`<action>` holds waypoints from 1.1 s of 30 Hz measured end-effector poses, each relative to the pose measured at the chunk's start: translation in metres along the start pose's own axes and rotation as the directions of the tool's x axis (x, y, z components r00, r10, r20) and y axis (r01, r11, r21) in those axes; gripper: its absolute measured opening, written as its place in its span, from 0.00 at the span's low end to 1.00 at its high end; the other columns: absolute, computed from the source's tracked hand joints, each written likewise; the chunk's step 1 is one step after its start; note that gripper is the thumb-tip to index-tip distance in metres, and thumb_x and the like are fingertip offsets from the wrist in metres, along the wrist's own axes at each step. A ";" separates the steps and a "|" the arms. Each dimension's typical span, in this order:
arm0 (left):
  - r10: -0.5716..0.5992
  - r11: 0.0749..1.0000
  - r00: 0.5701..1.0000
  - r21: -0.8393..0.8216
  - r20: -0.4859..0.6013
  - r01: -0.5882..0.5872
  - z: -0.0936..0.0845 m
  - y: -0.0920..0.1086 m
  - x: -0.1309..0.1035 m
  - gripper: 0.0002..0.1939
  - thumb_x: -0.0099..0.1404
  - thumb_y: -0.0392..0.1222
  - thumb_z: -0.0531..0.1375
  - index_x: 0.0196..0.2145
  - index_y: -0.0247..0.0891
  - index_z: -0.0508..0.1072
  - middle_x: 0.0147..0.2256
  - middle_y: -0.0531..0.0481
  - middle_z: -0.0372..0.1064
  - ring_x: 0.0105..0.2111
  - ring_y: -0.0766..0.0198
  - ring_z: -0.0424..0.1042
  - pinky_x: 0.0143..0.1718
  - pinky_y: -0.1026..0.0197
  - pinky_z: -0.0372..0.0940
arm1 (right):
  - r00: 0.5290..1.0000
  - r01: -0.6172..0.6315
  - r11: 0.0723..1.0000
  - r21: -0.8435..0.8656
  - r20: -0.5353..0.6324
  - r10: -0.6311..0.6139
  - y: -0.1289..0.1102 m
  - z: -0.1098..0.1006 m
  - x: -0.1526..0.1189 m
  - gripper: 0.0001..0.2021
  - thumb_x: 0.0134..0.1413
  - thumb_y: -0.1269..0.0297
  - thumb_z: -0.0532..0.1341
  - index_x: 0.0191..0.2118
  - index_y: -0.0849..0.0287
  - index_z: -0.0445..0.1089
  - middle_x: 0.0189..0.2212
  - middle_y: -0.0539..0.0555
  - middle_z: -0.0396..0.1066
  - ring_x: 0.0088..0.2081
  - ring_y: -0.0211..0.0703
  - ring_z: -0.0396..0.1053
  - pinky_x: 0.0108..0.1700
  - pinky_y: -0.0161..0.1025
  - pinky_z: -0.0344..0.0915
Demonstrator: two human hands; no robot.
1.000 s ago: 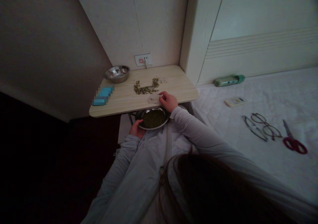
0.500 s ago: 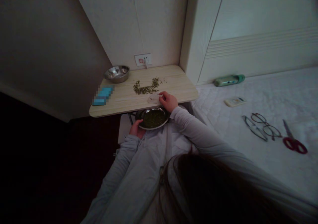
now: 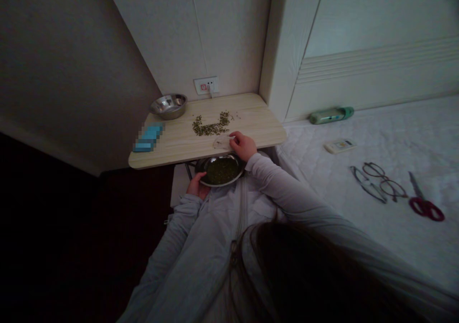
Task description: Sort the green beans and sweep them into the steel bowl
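My left hand (image 3: pixel 197 185) grips the left rim of a metal bowl (image 3: pixel 234 178), with the thumb over the edge. Small green bits, like beans or seeds, cover the bowl's bottom. It rests at my lap, just below the front edge of a small wooden-topped table (image 3: pixel 172 146). My right hand (image 3: pixel 244 145) lies over that edge, fingers curled in a pinch at a thin translucent piece (image 3: pixel 221 142) that looks like plastic, with a few dark specks on it. Beyond it, a scattered pile of green bits (image 3: pixel 208 129) forms a curve on the tabletop.
On the table's left stand another metal bowl (image 3: pixel 169 107) and a blurred-out blue thing (image 3: pixel 148 137). A wall socket (image 3: pixel 206 85) has a plug in it. On the white bed lie a green bottle (image 3: pixel 330 115), a remote (image 3: pixel 340 145), glasses (image 3: pixel 392 188) and red-handled scissors (image 3: pixel 426 209).
Hardly anything differs. Both hands, the bowl and the green pile stay in place, while the view shifts very slightly.
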State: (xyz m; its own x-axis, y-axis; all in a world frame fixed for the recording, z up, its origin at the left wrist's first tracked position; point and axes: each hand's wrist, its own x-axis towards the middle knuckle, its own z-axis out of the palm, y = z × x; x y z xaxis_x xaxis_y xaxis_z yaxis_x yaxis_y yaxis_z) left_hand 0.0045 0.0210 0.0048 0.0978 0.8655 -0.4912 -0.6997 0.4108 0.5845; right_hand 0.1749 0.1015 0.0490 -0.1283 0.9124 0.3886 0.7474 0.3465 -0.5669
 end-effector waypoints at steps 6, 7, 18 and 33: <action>-0.005 1.000 1.000 0.010 0.031 0.005 -0.003 -0.001 0.001 0.11 0.48 0.33 0.51 0.30 0.35 0.69 0.30 0.49 0.70 0.41 0.59 0.63 0.43 0.56 0.58 | 1.000 -0.017 1.000 -0.006 0.013 0.017 -0.002 -0.001 -0.001 0.15 0.44 0.60 0.46 0.38 0.58 0.60 0.24 0.49 0.64 0.26 0.35 0.59 0.29 0.33 0.53; -0.004 1.000 0.999 0.015 0.040 0.003 -0.003 -0.001 0.002 0.11 0.48 0.33 0.51 0.30 0.35 0.69 0.30 0.49 0.70 0.41 0.59 0.63 0.43 0.56 0.58 | 1.000 -0.015 1.000 -0.006 0.010 0.015 -0.002 -0.001 -0.001 0.15 0.44 0.60 0.46 0.38 0.58 0.60 0.24 0.49 0.64 0.26 0.35 0.59 0.30 0.33 0.53; -0.003 1.000 1.000 -0.009 0.010 0.003 -0.001 0.000 0.000 0.11 0.48 0.32 0.50 0.29 0.34 0.69 0.28 0.49 0.71 0.40 0.59 0.64 0.43 0.57 0.58 | 1.000 -0.003 1.000 -0.017 0.008 0.003 -0.001 -0.001 -0.001 0.15 0.45 0.59 0.46 0.39 0.57 0.60 0.24 0.49 0.65 0.26 0.35 0.59 0.29 0.33 0.52; 0.015 1.000 0.999 0.012 0.038 -0.015 0.002 0.000 -0.003 0.12 0.48 0.33 0.50 0.31 0.34 0.68 0.31 0.49 0.70 0.42 0.59 0.62 0.43 0.57 0.58 | 1.000 -0.024 0.999 -0.021 0.014 0.024 -0.001 -0.001 -0.001 0.15 0.45 0.59 0.46 0.39 0.57 0.60 0.24 0.49 0.65 0.27 0.36 0.60 0.30 0.33 0.53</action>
State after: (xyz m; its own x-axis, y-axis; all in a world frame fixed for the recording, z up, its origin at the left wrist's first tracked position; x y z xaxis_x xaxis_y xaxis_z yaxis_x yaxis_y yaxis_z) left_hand 0.0057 0.0186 0.0079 0.1145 0.8818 -0.4575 -0.6929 0.4009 0.5993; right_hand 0.1747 0.1000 0.0500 -0.1191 0.9234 0.3649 0.7636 0.3201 -0.5607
